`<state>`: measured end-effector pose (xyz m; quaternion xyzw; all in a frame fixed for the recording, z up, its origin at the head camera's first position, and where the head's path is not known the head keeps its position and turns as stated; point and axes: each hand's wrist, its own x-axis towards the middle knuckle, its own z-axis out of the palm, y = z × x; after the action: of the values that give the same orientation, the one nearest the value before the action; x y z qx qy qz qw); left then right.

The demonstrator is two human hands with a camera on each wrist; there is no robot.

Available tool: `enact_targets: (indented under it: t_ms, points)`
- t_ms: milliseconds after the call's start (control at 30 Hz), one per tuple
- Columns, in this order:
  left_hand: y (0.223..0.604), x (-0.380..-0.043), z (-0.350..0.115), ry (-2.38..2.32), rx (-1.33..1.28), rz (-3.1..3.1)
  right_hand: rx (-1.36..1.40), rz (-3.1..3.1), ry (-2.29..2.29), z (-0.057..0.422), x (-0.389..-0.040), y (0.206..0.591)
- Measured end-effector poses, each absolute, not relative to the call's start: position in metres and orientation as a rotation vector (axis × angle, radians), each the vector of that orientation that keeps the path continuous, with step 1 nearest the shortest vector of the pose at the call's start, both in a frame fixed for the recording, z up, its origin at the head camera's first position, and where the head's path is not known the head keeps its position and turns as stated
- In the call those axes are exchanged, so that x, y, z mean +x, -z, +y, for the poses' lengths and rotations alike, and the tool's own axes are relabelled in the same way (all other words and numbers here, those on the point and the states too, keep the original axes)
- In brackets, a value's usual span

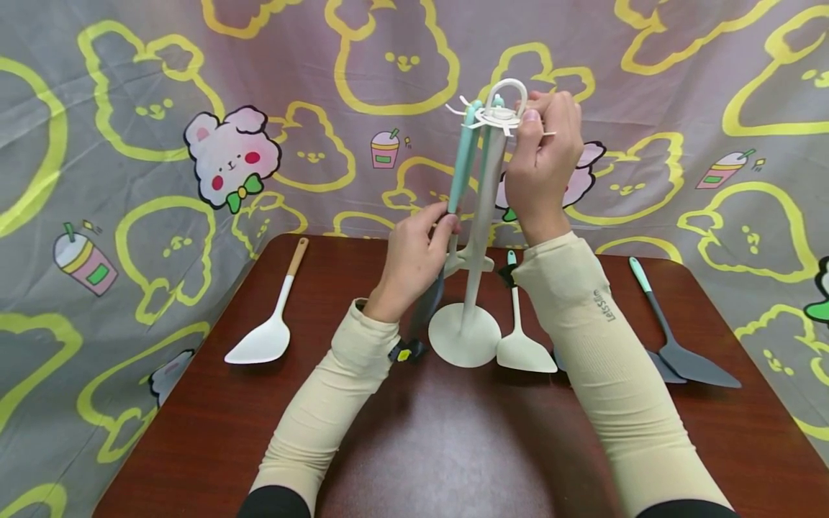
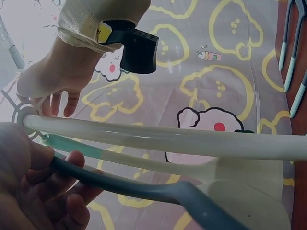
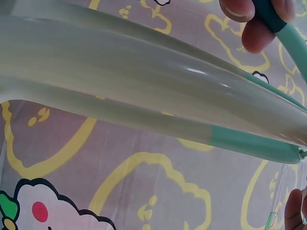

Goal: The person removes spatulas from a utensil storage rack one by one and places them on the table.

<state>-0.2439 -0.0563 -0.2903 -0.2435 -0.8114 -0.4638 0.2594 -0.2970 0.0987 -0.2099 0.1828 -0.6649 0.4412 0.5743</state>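
A tall off-white utensil stand (image 1: pixel 478 230) with a round base stands on the table, slightly tilted in the head view. My right hand (image 1: pixel 547 151) grips its top, thumb and fingers at the hooked ring (image 1: pixel 499 117). Between thumb and fingers, my left hand (image 1: pixel 417 252) pinches a dark grey kitchen utensil (image 2: pixel 120 188) with a mint handle (image 1: pixel 463 162). This handle's upper end is right at the ring's hooks. Cream utensils with mint handles (image 3: pixel 254 143) hang along the pole, their broad heads (image 2: pixel 254 199) low down. The grey utensil's head is partly hidden behind my left wrist in the head view.
On the brown table (image 1: pixel 427 453), a white turner (image 1: pixel 262 342) with a wooden handle lies at left. A cream turner (image 1: pixel 521 349) lies beside the base. Dark grey utensils, including a turner (image 1: pixel 696 363), lie at right, partly behind my right forearm. A patterned cloth (image 1: pixel 311 43) hangs behind.
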Motion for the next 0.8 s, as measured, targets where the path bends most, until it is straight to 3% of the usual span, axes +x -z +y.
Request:
enact_targets:
  t_ms: [800]
  points:
    - [0.289,-0.2458,-0.0585,1.235,-0.626,-2.211,0.43,-1.566,-1.03,0.0999,-0.2966,0.21]
